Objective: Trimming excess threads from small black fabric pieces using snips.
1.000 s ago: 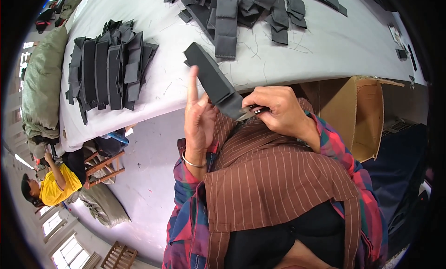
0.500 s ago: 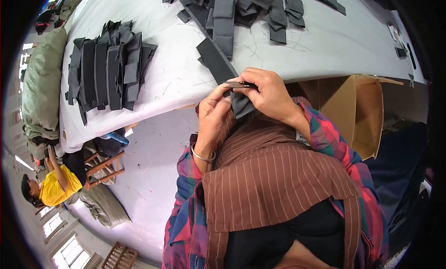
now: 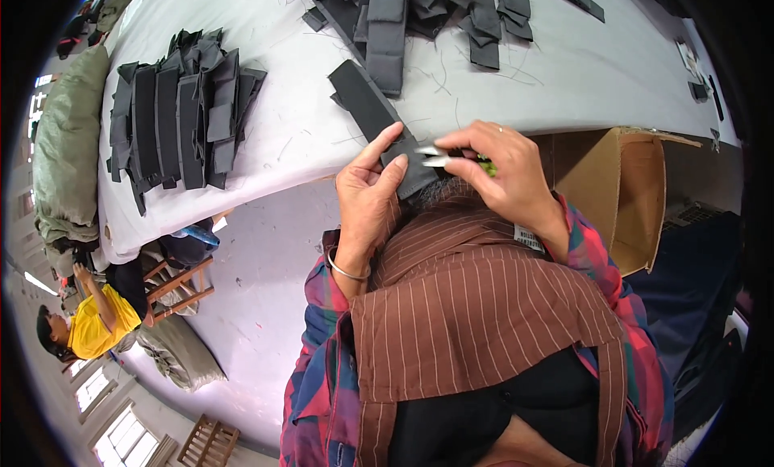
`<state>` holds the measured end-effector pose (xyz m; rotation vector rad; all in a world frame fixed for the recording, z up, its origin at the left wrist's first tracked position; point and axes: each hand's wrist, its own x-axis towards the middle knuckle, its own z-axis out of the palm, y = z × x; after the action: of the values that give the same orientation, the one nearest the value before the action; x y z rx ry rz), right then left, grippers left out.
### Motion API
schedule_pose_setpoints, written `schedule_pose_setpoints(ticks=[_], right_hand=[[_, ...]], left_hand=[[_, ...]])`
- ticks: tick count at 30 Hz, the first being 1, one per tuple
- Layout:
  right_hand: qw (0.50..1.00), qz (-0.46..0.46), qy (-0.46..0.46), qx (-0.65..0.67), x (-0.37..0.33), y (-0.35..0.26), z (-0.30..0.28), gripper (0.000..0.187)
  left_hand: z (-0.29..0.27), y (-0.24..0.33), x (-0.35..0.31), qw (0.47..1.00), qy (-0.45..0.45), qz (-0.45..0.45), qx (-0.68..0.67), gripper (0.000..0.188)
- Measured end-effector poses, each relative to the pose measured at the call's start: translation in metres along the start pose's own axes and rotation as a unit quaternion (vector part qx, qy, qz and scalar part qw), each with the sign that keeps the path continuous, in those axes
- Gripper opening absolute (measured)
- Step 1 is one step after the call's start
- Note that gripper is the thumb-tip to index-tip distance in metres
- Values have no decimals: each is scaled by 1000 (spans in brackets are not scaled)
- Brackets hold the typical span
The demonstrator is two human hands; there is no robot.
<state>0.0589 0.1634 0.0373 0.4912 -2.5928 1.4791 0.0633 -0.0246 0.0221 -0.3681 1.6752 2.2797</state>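
Note:
My left hand (image 3: 368, 191) holds the near end of a long dark grey fabric strip (image 3: 364, 104) that lies out over the edge of the white table (image 3: 564, 88). My right hand (image 3: 498, 168) grips small thread snips (image 3: 439, 156) with green handles; the metal blades point left and touch the strip's end beside my left fingers. Both hands sit just above my brown striped apron.
A stack of dark fabric strips (image 3: 181, 116) lies on the table's left part, and another pile (image 3: 435, 15) at the far side. An open cardboard box (image 3: 625, 185) stands to my right. A person in a yellow shirt (image 3: 85, 326) sits at lower left, by wooden stools (image 3: 173, 277).
The strip, held up a second ago, has come down onto the table edge. My left hand dropped from an upright finger to gripping the strip's end, and the snips' blades now show.

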Motion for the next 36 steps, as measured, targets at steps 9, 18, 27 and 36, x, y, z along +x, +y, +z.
schedule_pose_setpoints(ticks=[9, 18, 27, 36], right_hand=[[989, -62, -6, -132, -18, -9, 3, 23], [979, -86, -10, -184, -24, -12, 8, 31], [995, 42, 89, -19, -24, -3, 3, 35], [999, -11, 38, -38, -21, -9, -8, 18]], left_hand=[[-1, -3, -1, 998, -5, 54, 39, 41], [3, 2, -6, 998, -1, 66, 4, 41], [1, 0, -6, 994, 12, 50, -98, 42], [1, 1, -7, 993, 19, 58, -98, 41]])
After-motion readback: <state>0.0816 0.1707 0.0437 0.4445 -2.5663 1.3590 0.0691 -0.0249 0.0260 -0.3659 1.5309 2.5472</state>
